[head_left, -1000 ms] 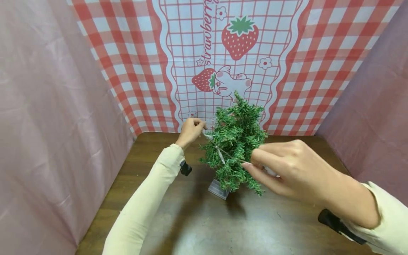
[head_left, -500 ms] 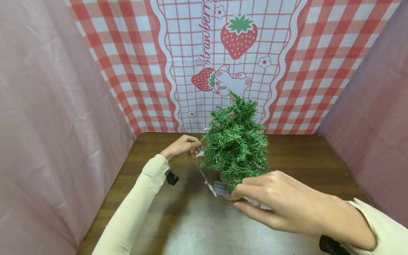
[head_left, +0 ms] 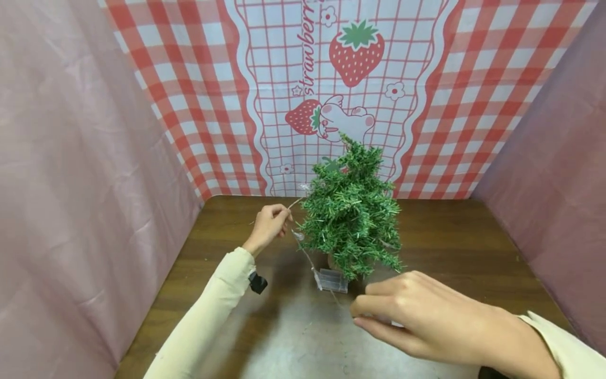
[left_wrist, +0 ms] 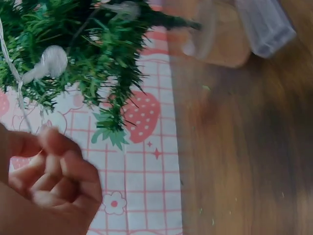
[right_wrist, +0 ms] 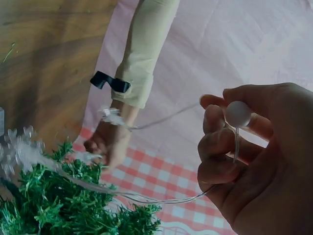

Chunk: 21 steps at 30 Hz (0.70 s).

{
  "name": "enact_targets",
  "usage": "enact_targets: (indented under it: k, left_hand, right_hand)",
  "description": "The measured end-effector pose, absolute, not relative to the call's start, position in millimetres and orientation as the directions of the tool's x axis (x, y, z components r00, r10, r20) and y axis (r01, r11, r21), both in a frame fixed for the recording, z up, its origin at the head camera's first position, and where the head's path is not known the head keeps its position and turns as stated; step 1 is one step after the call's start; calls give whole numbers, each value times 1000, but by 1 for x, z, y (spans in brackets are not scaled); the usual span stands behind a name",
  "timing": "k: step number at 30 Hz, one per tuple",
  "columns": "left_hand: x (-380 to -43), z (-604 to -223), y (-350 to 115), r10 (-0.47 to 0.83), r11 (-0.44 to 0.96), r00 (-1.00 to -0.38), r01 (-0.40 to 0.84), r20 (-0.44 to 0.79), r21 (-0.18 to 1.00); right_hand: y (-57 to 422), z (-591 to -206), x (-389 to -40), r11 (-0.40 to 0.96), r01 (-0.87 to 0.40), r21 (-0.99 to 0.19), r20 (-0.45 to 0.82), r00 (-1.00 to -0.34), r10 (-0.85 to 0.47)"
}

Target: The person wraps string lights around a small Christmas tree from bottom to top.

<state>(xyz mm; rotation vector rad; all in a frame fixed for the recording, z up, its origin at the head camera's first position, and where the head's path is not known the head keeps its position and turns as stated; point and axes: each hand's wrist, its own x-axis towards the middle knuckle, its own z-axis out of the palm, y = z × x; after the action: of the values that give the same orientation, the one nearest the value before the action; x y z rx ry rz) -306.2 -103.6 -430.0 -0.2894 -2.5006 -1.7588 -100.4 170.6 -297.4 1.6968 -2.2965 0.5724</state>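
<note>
A small artificial Christmas tree [head_left: 350,210] stands on the table. Left of it, my left hand [head_left: 270,226] pinches the thin wire of a string of lights [head_left: 309,258]. From there the wire slopes down past the tree's lower left side to my right hand [head_left: 421,316], low at the front right. In the right wrist view, that hand's curled fingers grip the wire, with a white ball bulb [right_wrist: 238,114] beside the fingers. A clear snowflake light [right_wrist: 22,152] hangs on a strand near the branches. Another round light [left_wrist: 54,61] lies against the greenery in the left wrist view.
A clear ridged plastic box [head_left: 333,280] sits at the tree's foot, beside its round base [left_wrist: 227,41]. Behind the brown wooden table [head_left: 450,237] hangs a red-checked strawberry cloth [head_left: 265,105]. Pink curtains [head_left: 85,184] close off both sides.
Both hands have come down, the right one towards me. The wire, which crossed the front of the tree, now runs lower, past its left side and foot. The treetop has shifted slightly left.
</note>
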Motion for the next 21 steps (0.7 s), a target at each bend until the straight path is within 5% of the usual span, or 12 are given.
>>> enact_targets:
  k: [5,9,15,21]
  left_hand:
    - [-315,-422,-99,-92,176,-953,270,289,947]
    - [-321,-423,-97,-159,257,-938,262,308,930]
    - [-326,-437,-99,-138,539,-946,176,293,824]
    - [-321,-446,-101,48,590,-980,182,191,787]
  right_hand:
    - [168,-304,-105,209,-966,-153,489,-258,-833]
    - [164,-308,-112,205,-967,-148,516,-252,-818]
    - [165,-316,-116,284,-942,-181,441,-336,-832]
    - [175,-321,-117,322,-923,-213,432,-384,-816]
